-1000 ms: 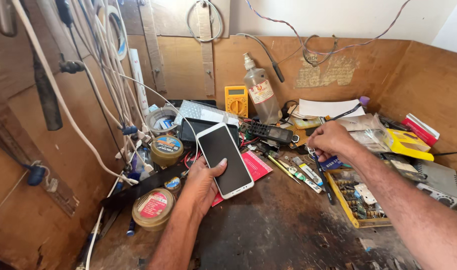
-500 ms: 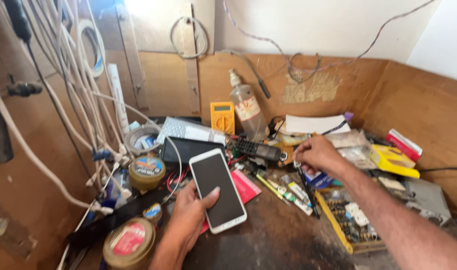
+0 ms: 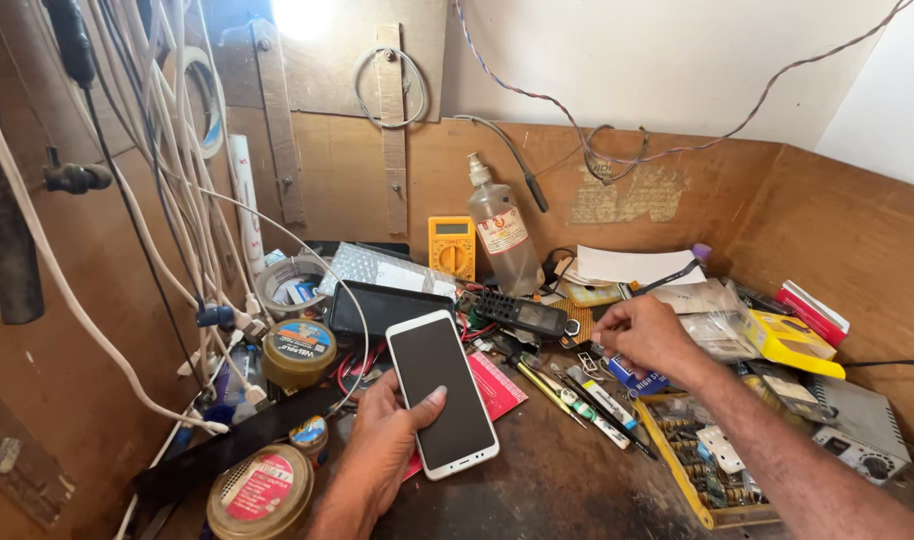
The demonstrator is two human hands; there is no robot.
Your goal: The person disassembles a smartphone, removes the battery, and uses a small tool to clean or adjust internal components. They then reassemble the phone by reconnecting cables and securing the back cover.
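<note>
We hold a white smartphone [image 3: 443, 394] in our left hand [image 3: 382, 445], screen up and dark, its long side running away from us over the worn dark bench [image 3: 557, 490]. The grip is a cradle: the palm lies under the lower left of the phone and the thumb crosses onto the glass near its left edge, clamping it there. Held this way the phone seems lifted a little off the clutter, so the whole face is free and the right edge is open to the other hand.

Just behind the grip, under the phone's far end, lies a red card or packet [image 3: 497, 385], and beyond that a flat black device [image 3: 387, 305]. To the left of the grip stand round tins with printed lids, one near the wrist [image 3: 262, 490] and one further up [image 3: 298, 350], among hanging white cables [image 3: 177, 200].

Our right hand [image 3: 649, 338] reaches out to the right of the phone, well apart from it, fingers curled down and pinched together over a heap of small tools; whether they have closed on something we cannot tell, as the fingertips hide it. Between the two hands lie several pens and screwdrivers [image 3: 577, 392], fanned out within easy reach. Beside the right forearm sits a yellow tray of small parts [image 3: 717, 465]. Further back stand a yellow multimeter [image 3: 451, 246] and a clear plastic bottle [image 3: 501, 235] against the wooden wall.
</note>
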